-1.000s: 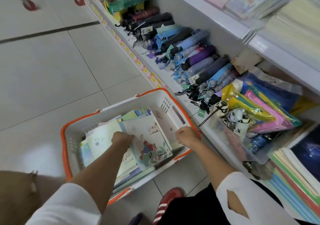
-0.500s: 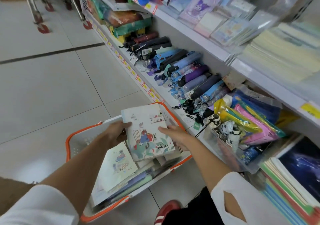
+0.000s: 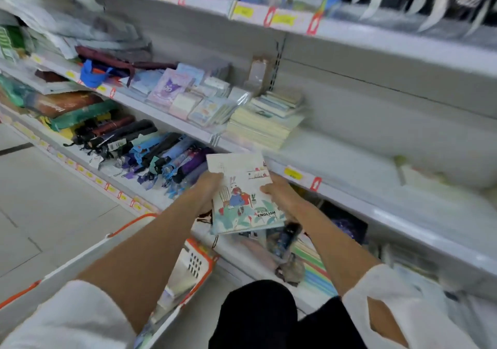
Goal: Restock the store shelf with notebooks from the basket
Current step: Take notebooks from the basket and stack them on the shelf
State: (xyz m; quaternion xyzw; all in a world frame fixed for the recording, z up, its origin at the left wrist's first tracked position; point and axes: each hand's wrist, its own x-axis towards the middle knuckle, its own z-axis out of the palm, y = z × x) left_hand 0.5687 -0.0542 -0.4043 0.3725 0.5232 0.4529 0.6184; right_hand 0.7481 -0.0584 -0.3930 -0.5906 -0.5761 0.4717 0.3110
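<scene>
While the left grip [image 3: 208, 191] curls round the left edge of an illustrated notebook marked ENGLISH [image 3: 240, 200], the right grip [image 3: 279, 192] clasps its right edge. Both hold the notebook in the air, above the orange-rimmed basket [image 3: 200, 273]. It is at the front lip of the middle shelf [image 3: 349, 160], near stacked notebooks [image 3: 263, 122] and right of folded umbrellas [image 3: 166, 155].

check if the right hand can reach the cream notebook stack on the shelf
Probably not yet: the right hand shares a grip on the ENGLISH notebook with the left hand. Nothing seems to block the way to the cream notebook stack.
</scene>
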